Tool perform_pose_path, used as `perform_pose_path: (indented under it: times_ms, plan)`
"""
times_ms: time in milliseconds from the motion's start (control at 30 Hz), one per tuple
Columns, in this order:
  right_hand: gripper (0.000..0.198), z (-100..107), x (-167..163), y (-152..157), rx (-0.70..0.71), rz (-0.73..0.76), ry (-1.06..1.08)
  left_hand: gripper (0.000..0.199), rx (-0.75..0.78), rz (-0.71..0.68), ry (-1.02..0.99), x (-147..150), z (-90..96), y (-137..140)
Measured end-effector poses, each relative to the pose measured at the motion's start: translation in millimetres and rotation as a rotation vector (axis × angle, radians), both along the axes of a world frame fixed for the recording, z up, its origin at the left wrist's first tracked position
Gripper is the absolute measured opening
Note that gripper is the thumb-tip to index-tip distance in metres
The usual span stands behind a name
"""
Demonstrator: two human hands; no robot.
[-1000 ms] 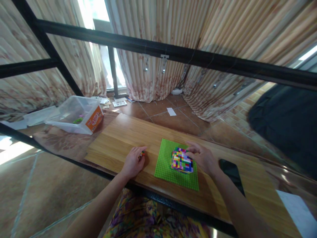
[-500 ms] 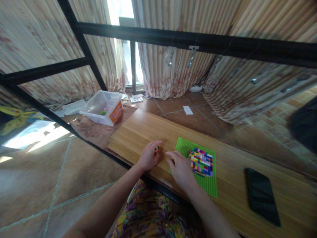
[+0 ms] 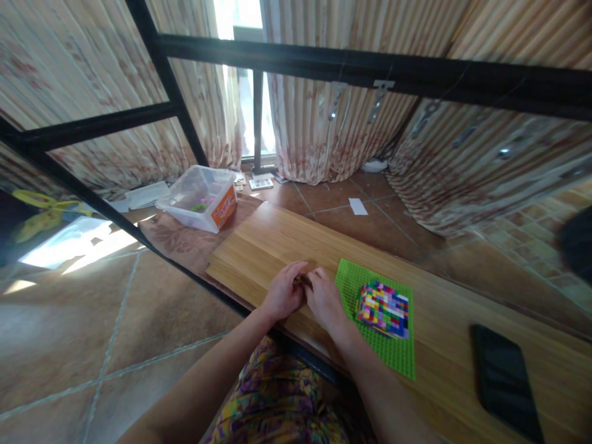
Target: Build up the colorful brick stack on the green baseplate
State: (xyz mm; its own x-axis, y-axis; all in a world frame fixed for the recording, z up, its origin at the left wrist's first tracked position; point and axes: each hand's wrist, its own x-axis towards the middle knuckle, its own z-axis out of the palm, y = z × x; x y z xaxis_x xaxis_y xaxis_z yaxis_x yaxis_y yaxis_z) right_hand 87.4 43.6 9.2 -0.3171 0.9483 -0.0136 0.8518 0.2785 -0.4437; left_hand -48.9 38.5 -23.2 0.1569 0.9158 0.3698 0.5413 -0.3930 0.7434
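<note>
My left hand point(image 3: 283, 295) is curled just above the wooden board, with several small toy bricks point(image 3: 298, 280) in it, mostly covered by fingers. My right hand point(image 3: 325, 301) meets it from the right, thumb and fingers pinched together at those bricks. What the right fingertips grip is too small and hidden to make out. Right of both hands lies a green baseplate point(image 3: 398, 357). On it stands a low, multicoloured block of toy bricks point(image 3: 383, 308), which neither hand touches.
A black phone or tablet point(image 3: 506, 376) lies on the wooden board point(image 3: 259, 240) at the right. Beyond the board's left end stands a clear plastic box point(image 3: 185, 206) with some bricks inside. A black metal frame point(image 3: 277, 52) crosses in front of the curtains.
My right hand has moved left, away from the baseplate's edge, and its fingers now meet the bricks in my left hand. The whole view has shifted slightly.
</note>
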Motion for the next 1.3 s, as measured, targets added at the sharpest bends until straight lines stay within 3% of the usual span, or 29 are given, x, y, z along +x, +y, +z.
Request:
perform_pose_path:
  times_ms: [367,700,833,967,1133,1300]
  plan:
    - [0.007,-15,9,-4,0.095,-0.088,0.203,0.049,-0.003,-0.022,0.054,1,3.9,-1]
    - [0.012,-14,10,-9,0.087,-0.141,0.237,0.044,0.035,-0.044,0.065,-1,3.9,-1]
    - [0.015,-6,8,-14,0.063,-0.157,0.263,0.033,0.065,-0.056,0.082,-2,5.8,0]
    - [0.018,18,9,-25,0.116,-0.166,0.325,0.022,0.088,-0.053,0.110,-2,6.3,1]
    - [0.020,55,50,-49,0.236,-0.237,0.471,0.025,0.083,-0.052,0.133,-4,5.8,2]
    - [0.023,61,133,-51,0.239,-0.502,0.390,0.025,0.092,-0.059,0.139,-5,5.5,4]
